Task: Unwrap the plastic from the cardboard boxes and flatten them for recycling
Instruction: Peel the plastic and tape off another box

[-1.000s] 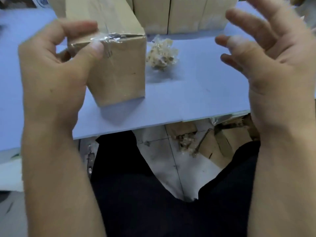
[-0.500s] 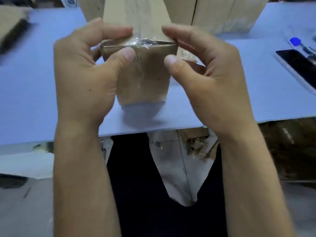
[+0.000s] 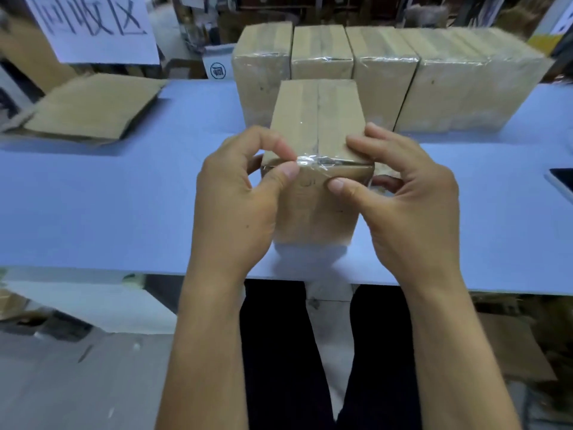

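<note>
Since a moment ago the right hand (image 3: 406,206) has shifted its thumb inward along the front of the wrapped box (image 3: 316,169); the left hand (image 3: 235,193) pinches the plastic wrap (image 3: 322,161) at the box's near top edge; the box stands between both hands on the blue table (image 3: 93,206); wrapped boxes (image 3: 384,79) beyond the fingers; flattened cardboard (image 3: 90,107) far left of the left hand.

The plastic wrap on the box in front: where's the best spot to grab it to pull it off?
Pinch the plastic wrap at the bunched, shiny ridge along the box's top front edge, coming from the near side. It stands loose there; elsewhere it looks flat and tight.
</note>
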